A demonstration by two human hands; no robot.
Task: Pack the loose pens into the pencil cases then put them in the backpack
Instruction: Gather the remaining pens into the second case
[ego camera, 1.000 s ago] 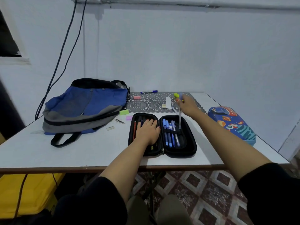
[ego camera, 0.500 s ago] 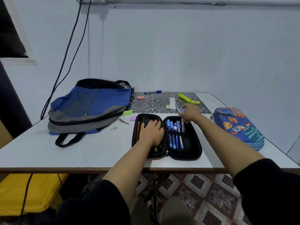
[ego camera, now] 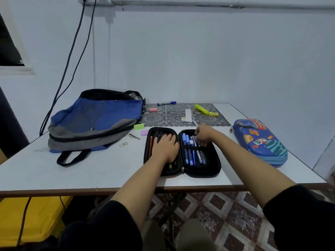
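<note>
The black pencil case (ego camera: 199,171) was laid open on the smooth white table (ego camera: 72,171), its two rounded halves side by side. The left hand (ego camera: 165,147) was pressed flat on the left half, so most of what it held was covered. The right hand (ego camera: 203,134) was curled over the blue pens (ego camera: 189,153) strapped in the right half. Whether a pen was pinched could not be told. A soft fabric backpack (ego camera: 94,120) was slumped well apart on the left, and a glossy space-print case (ego camera: 261,140) was seen closed on the right.

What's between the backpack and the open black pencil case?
In the head view: a green eraser, a purple eraser, a dark twisted item and a small tag.
</note>
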